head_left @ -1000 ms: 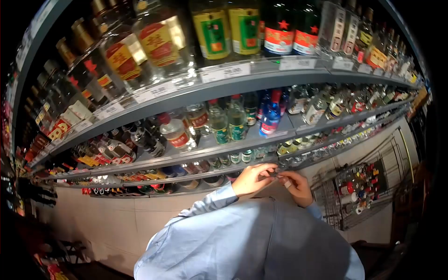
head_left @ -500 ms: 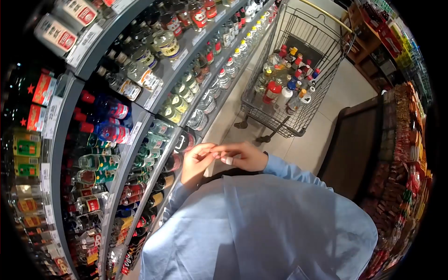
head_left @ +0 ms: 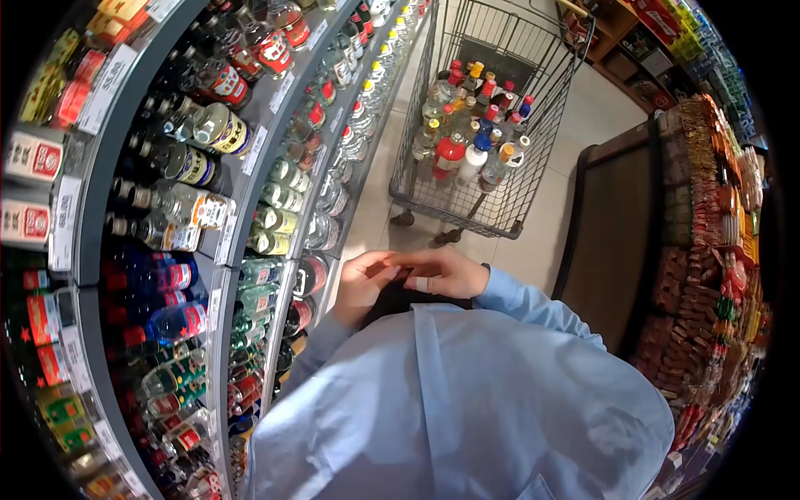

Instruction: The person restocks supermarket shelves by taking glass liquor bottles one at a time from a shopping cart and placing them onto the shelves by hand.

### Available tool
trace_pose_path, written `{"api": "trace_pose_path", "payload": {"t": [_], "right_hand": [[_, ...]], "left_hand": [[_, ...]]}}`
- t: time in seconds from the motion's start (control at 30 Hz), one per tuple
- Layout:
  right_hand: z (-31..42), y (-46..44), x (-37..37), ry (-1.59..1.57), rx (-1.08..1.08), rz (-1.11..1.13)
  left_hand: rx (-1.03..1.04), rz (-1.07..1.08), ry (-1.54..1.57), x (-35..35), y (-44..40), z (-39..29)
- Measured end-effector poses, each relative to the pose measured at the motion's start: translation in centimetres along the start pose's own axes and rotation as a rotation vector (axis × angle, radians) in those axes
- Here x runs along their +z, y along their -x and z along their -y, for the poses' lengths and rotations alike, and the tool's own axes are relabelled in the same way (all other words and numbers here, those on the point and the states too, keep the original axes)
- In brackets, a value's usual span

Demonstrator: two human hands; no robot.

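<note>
My left hand [head_left: 363, 282] and my right hand [head_left: 444, 272] meet in front of my waist, fingertips touching. Both have bent fingers drawn together, and no object shows in either. A small white patch [head_left: 421, 284] is on my right thumb; I cannot tell what it is. Ahead of the hands and apart from them stands a wire shopping cart [head_left: 462, 218]. Several upright bottles with red, yellow, blue and white caps are grouped in it, among them a red bottle [head_left: 448, 153] and a white bottle [head_left: 472, 162].
Shelves [head_left: 218, 279] of bottles run along my left, close to my left hand, with price tags on their edges. Blue bottles [head_left: 177, 322] stand on one shelf. On the right are a dark brown panel [head_left: 608, 242] and stacked packaged goods [head_left: 687, 283]. Pale floor tiles [head_left: 533, 254] lie around the cart.
The view has shifted, so the cart and right-hand goods appear farther left and the left shelves appear turned. My hands remain together at the waist, with the fingers more bent.
</note>
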State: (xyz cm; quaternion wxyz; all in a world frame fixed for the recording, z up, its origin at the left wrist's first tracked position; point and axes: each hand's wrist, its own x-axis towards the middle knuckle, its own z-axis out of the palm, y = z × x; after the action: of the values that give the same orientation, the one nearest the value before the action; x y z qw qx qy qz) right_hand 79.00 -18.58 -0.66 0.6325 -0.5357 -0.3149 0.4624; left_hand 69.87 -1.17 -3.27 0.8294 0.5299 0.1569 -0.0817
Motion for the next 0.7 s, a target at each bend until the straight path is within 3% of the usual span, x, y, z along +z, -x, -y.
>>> {"api": "trace_pose_path", "payload": {"t": [0.3, 0.43, 0.47, 0.5, 0.57, 0.7], "right_hand": [[0.5, -1.3, -5.0, -0.110, 0.081, -0.139], [0.3, -1.9, -7.5, -0.104, 0.069, -0.264], [-0.1, -2.1, -8.4, -0.056, -0.053, -0.300], [-0.9, -2.0, -9.7, -0.013, -0.050, -0.407], [-2.5, -1.0, -13.5, 0.339, 0.177, -0.634], [-11.0, 2.5, -24.8, 0.420, 0.254, -1.113]], "left_hand": [[-0.048, 0.173, -0.088, 1.1, -8.2, -2.5], [0.039, 0.216, -0.090, 2.1, -11.7, -0.8], [0.050, 0.264, -0.012, 2.9, -12.6, -0.3], [0.043, 0.251, -0.096, 3.3, -13.3, 0.0], [0.143, 0.135, -0.365, 4.5, -14.4, 0.8], [0.091, 0.099, -0.526, 4.7, -17.5, 3.3]]}}
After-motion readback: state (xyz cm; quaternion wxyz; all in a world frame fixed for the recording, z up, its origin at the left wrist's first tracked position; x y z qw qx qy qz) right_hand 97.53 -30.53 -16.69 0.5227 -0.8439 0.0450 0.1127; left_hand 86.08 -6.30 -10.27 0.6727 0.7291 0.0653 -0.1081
